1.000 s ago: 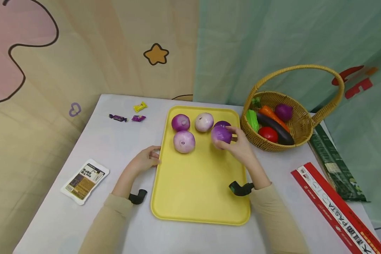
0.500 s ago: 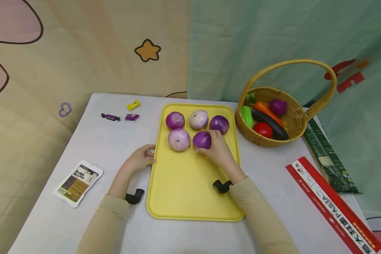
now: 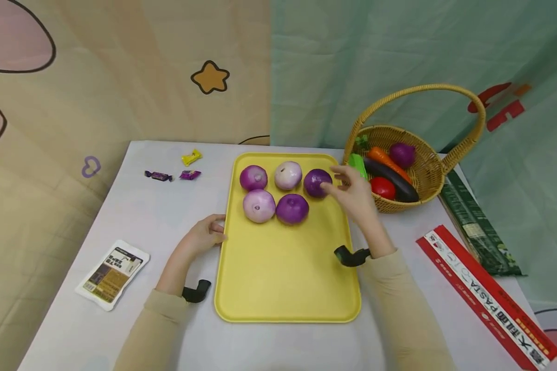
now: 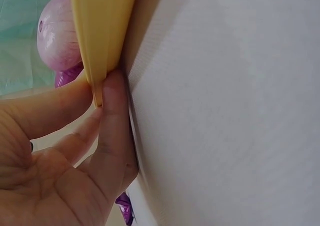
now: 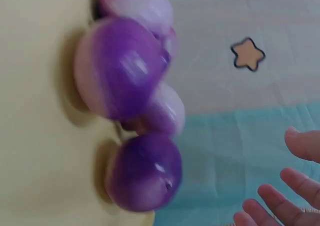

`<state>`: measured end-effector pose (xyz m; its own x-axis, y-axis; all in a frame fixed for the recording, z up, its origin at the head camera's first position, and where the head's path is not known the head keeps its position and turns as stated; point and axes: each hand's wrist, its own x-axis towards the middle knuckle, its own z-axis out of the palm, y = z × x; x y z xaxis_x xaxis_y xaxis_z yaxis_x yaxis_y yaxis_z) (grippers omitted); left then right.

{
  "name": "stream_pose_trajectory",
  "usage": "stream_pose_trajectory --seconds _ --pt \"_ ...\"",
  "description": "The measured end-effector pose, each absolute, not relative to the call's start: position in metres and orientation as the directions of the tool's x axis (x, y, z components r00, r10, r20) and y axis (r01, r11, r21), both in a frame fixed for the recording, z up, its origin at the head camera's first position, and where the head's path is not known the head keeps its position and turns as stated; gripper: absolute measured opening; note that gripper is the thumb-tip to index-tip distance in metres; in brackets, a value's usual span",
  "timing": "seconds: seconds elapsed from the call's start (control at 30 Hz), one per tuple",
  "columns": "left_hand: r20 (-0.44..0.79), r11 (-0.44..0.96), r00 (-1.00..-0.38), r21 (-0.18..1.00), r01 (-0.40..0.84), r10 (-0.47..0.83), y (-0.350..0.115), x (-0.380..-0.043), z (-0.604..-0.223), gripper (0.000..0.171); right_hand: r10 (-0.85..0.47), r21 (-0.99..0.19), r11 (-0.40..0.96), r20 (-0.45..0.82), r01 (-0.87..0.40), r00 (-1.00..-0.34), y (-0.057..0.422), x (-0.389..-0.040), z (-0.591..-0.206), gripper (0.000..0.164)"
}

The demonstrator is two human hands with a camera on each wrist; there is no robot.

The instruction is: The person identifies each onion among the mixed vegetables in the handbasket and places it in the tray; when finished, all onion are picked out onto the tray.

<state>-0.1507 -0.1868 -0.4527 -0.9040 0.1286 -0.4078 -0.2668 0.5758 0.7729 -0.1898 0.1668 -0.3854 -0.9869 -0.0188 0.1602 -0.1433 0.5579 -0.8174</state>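
Note:
My left hand (image 3: 205, 235) pinches the left rim of the yellow tray (image 3: 288, 278); the left wrist view has thumb and fingers on either side of that rim. Several purple and pale onions sit in two rows at the tray's far end. Among them are a purple onion (image 3: 292, 209) in the near row and a dark purple onion (image 3: 316, 183) at the far right. Over the tray's right edge, my right hand (image 3: 356, 195) hovers beside the dark onion, holding nothing. Its fingers (image 5: 280, 206) show spread and apart from the onions in the right wrist view.
Behind my right hand stands a wicker basket (image 3: 429, 180) holding an eggplant (image 3: 392, 178), a carrot (image 3: 385, 161), a tomato (image 3: 382, 188) and another onion (image 3: 402, 154). A pasta box (image 3: 487, 299) and green package (image 3: 480, 226) lie right; wrapped candies (image 3: 190, 175) and a pouch (image 3: 113, 274) lie left.
My right hand set the purple onion down beside the pale one in the near row, let go of it, and moved right toward the basket. The left hand stays at the tray's rim.

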Motion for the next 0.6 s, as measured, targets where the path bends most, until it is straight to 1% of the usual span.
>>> stream_pose_trajectory --seconds 0.1,0.23,0.37,0.47,0.6 --pt "-0.407 0.574 -0.904 0.774 -0.267 0.128 -0.186 -0.151 -0.453 0.061 0.119 -0.845 0.531 0.156 -0.070 -0.981 0.203 -0.207 -0.369 0.049" --pt "-0.390 0.561 -0.911 0.788 -0.255 0.134 -0.189 -0.150 -0.452 0.061 0.300 -0.848 0.525 0.114 0.064 -0.947 0.248 -0.237 -0.358 0.055" --pt "-0.372 0.546 -0.916 0.803 -0.238 0.147 -0.190 -0.149 -0.454 0.061 0.442 -0.865 0.456 0.016 0.209 -0.897 0.286 -0.262 -0.360 0.064" --pt "-0.369 0.548 -0.917 0.803 -0.234 0.149 -0.189 -0.148 -0.455 0.061 0.491 -0.862 0.406 -0.074 0.303 -0.868 0.306 -0.275 -0.364 0.071" --pt "-0.363 0.544 -0.918 0.808 -0.227 0.157 -0.186 -0.148 -0.455 0.061 0.487 -0.844 0.357 -0.198 0.400 -0.851 0.324 -0.284 -0.368 0.086"
